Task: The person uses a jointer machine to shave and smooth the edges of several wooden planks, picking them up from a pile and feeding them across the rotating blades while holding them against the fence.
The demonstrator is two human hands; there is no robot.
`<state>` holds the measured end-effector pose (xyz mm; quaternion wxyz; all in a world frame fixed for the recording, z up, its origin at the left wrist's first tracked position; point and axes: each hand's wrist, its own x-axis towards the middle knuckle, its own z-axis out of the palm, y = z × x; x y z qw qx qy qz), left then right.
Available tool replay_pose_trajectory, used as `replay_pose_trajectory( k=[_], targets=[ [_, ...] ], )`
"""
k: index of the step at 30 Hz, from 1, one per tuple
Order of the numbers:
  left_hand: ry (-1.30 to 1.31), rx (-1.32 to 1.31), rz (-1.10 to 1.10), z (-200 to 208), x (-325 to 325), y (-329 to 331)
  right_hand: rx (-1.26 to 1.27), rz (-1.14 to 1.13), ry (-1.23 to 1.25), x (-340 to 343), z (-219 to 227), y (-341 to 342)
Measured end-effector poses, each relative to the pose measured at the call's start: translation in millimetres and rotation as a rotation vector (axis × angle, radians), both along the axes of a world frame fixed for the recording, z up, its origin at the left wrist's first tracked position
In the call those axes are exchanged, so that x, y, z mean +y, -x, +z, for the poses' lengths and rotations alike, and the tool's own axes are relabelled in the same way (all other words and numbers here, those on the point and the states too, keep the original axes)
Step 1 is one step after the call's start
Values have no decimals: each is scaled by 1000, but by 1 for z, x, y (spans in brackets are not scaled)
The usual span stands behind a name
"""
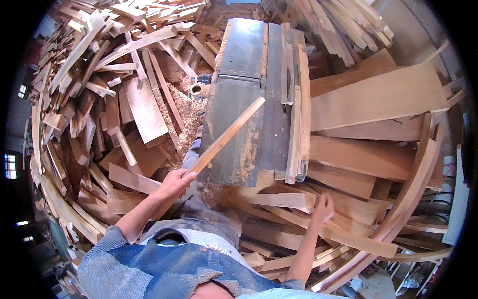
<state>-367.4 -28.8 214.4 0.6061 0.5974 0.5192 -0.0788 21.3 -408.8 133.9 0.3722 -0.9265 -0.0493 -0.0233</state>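
1. I have one wooden strip (pixel 226 136) grasped near its end in my left hand (pixel 175 185), slanting ahead-right over one grey machine table (pixel 226 97).
2. I judge it light, stiff; holding nearer mid-length would balance better.
3. My right hand (pixel 324 209) looks curled; I can't tell whether it grips anything. Boards (pixel 361 154) beyond: too overlapped to count.

offcut heap (pixel 112 107): left | wood shavings (pixel 191 110): beside heap | bright window (pixel 10 166): far left
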Motion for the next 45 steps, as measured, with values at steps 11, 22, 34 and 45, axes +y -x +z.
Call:
replay_pose_trajectory(
  k=[11, 22, 34, 45],
  targets=[
    [-177, -198, 261, 0, 78, 12, -482, 145, 85, 79, 195, -105],
    [-261, -120, 296, -28, 328, -46, -368, 650, 413, 566, 144, -317],
    [-9, 46, 269, -41, 422, -59, 196, 606, 925, 719, -55, -417],
    [-17, 11, 250, -74, 453, -68, 384, 732, 842, 722, -49, -437]
  ],
)
